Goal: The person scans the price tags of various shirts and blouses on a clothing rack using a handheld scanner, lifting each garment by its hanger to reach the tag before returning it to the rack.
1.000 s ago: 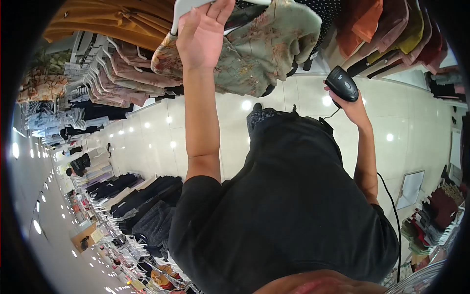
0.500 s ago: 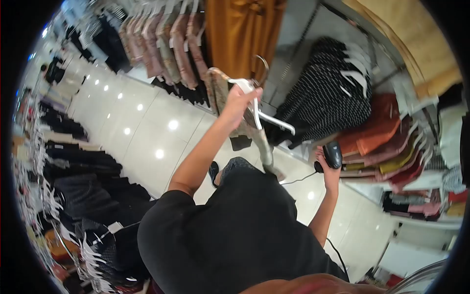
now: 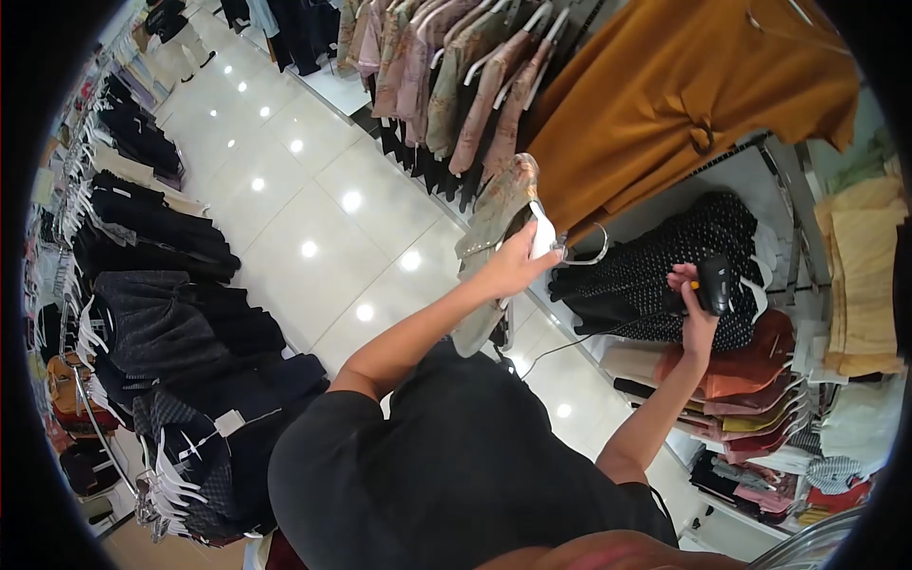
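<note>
My left hand (image 3: 518, 263) is closed round the top of a white hanger (image 3: 543, 231) with a metal hook. A pale green floral garment (image 3: 496, 211) hangs from it over the floor. My right hand (image 3: 698, 318) grips a black handheld device (image 3: 713, 285) with a thin cable trailing down to the left. That device is in front of a black dotted garment (image 3: 655, 261) on the rack, and I cannot tell if they touch.
A large mustard garment (image 3: 655, 114) hangs ahead. Floral tops (image 3: 451, 85) line the rack beyond my left hand. Dark clothes (image 3: 152, 323) hang on the left, orange and red ones (image 3: 750, 356) at the right. Someone in dark clothing (image 3: 169, 24) stands far off, top left.
The view has turned. My left hand has moved right and down in view with the hanger, and the garment shows more broadly. My right hand has risen with the device towards the dotted garment.
</note>
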Demonstrator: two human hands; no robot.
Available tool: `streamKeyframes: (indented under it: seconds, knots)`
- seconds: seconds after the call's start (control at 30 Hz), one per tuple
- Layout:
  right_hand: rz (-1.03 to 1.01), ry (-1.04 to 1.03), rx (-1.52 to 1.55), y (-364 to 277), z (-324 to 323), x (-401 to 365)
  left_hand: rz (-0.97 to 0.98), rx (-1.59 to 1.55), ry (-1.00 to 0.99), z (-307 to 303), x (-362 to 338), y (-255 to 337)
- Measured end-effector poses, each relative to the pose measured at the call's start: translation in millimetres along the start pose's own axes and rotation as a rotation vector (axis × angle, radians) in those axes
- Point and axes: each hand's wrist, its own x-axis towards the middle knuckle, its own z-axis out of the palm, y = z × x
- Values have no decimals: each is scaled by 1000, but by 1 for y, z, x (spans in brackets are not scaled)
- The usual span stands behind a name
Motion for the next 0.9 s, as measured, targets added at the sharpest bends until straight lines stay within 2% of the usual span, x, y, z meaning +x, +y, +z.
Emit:
streamKeyframes:
  seconds: [0.13, 0.2, 0.3, 0.37, 0.4, 0.5, 0.53, 0.6, 0.73, 0.77, 0.8, 0.87, 0.9]
  knots:
    - [-26, -78, -32, -15, 29, 22, -1, 49, -50, -29, 6, -11]
    - [-14, -130, 22, -9, 63, 31, -50, -190, -68, -38, 9, -11]
    - [231, -358, 96, 10, 112, 19, -10, -213, -16, -39, 10, -3]
    - [313, -471, 219, 39, 131, 9, 2, -245, -41, -44, 18, -4]
    - [346, -518, 297, 51, 137, 5, -1, -240, -41, -44, 21, -3]
    - [327, -583, 488, 66, 157, -1, -46, -525, -85, -36, 29, 14]
    - [266, -565, 556, 61, 164, -1, -52, -505, -77, -34, 36, 16]
    - [202, -531, 657, 60, 178, 2, -59, -656, -115, -30, 50, 17]
    - [172, -366, 499, 63, 195, 16, -163, -630, -115, -24, 86, 24]
    - [108, -304, 447, 71, 200, 24, -104, -568, -81, -20, 100, 23]
    - [50, -238, 395, 76, 205, 31, -125, -525, -102, -19, 109, 26]
    - [133, -148, 471, 79, 211, 50, -127, -506, -62, -22, 130, 32]
    - [87, -126, 428, 85, 212, 61, -130, -500, -77, -25, 142, 27]
